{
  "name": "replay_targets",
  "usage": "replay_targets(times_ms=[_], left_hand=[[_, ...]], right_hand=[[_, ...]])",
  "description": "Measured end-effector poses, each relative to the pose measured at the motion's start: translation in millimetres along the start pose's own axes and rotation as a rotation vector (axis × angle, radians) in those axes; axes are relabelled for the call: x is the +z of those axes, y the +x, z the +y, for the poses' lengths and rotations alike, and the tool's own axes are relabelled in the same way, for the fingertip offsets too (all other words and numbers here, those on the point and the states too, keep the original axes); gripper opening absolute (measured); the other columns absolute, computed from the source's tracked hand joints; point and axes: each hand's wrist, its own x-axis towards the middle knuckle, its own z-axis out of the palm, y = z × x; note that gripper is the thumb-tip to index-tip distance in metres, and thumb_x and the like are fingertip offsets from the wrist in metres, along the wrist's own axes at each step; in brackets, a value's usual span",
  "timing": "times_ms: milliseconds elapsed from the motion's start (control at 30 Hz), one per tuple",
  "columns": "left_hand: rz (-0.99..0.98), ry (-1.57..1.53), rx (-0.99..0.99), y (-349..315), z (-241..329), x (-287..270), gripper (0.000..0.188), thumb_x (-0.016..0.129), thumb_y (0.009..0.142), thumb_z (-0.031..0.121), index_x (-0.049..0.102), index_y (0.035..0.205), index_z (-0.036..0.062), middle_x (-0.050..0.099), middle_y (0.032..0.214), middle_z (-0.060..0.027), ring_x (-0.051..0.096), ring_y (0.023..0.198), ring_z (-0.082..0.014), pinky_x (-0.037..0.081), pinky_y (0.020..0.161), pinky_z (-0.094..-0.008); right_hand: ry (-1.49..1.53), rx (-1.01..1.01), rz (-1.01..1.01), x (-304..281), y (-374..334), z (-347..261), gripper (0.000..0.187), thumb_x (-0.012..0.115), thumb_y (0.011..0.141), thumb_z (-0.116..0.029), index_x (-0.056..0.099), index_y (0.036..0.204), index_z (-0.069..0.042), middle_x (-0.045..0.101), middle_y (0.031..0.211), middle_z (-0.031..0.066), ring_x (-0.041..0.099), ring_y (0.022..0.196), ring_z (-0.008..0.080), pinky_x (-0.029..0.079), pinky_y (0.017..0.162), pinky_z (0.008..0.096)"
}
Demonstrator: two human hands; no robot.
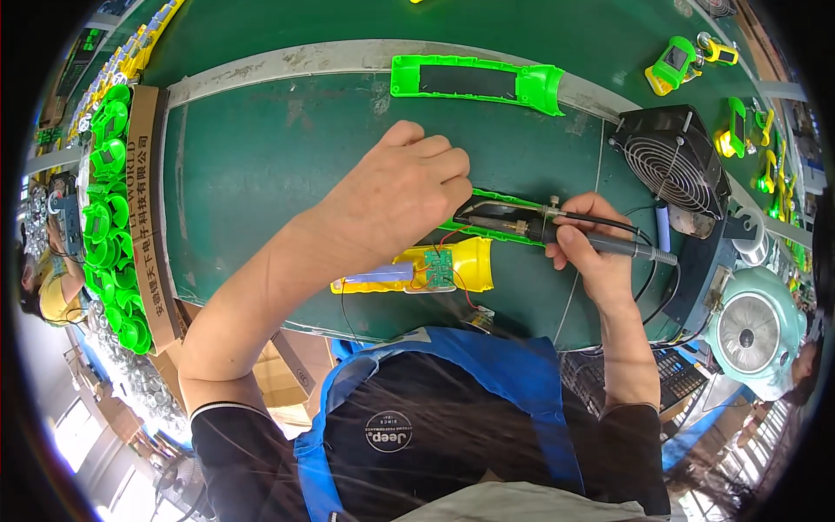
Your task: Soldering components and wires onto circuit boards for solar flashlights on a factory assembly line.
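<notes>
My right hand (596,257) grips a soldering iron (609,244) with a thin metal guide tube along its top, its tip pointing left. Under the iron lies a green plastic shell (513,199) with a dark inside. My left hand (404,187) is closed at the shell's left end, close to the tip; its fingertips and whatever they pinch are hidden. Just nearer to me, a yellow shell (480,264) carries a green circuit board (439,268) and a lilac battery cell (379,273). Red wires (461,285) run from the board, one up toward the iron's tip.
Another green shell (541,87) lies at the table's far ledge. At left, a cardboard box (150,200) holds several green parts (106,228). A black fan (670,161) and a teal fan (755,329) stand at right. Beyond are green-yellow assemblies (676,63).
</notes>
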Motion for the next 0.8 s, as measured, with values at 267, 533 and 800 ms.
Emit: replay_targets(times_ms=[267, 533, 800], left_hand=[[-0.041, 0.018, 0.009, -0.8, -0.6, -0.3, 0.013, 0.061, 0.072, 0.008, 0.061, 0.085, 0.0054, 0.058, 0.095, -0.005, 0.057, 0.094, -0.02, 0.04, 0.088, -0.0348], [-0.012, 0.01, 0.017, -0.8, -0.5, 1.2, 0.013, 0.062, 0.071, 0.008, 0.06, 0.084, 0.005, 0.058, 0.094, -0.0058, 0.058, 0.093, -0.0206, 0.041, 0.087, -0.0348], [0.0, 0.015, 0.026, -0.6, 0.2, -0.4, 0.011, 0.062, 0.074, 0.006, 0.059, 0.084, 0.007, 0.057, 0.093, -0.0041, 0.058, 0.091, -0.0207, 0.041, 0.086, -0.0348]], right_hand=[[-0.046, -0.024, -0.009, 1.8, -1.1, -1.6, 0.021, 0.067, 0.087, -0.013, 0.056, 0.096, 0.002, 0.063, 0.073, 0.0077, 0.062, 0.057, 0.0112, 0.05, 0.051, 0.0225], [0.055, -0.142, 0.087, -7.9, -10.5, 14.4, 0.031, 0.069, 0.088, -0.025, 0.054, 0.099, 0.0, 0.062, 0.075, 0.008, 0.059, 0.059, 0.0142, 0.049, 0.055, 0.0258], [0.138, -0.217, 0.168, -18.1, -20.8, 23.4, 0.041, 0.072, 0.086, -0.03, 0.051, 0.104, 0.0, 0.06, 0.088, 0.0094, 0.059, 0.069, 0.0168, 0.05, 0.062, 0.0305]])
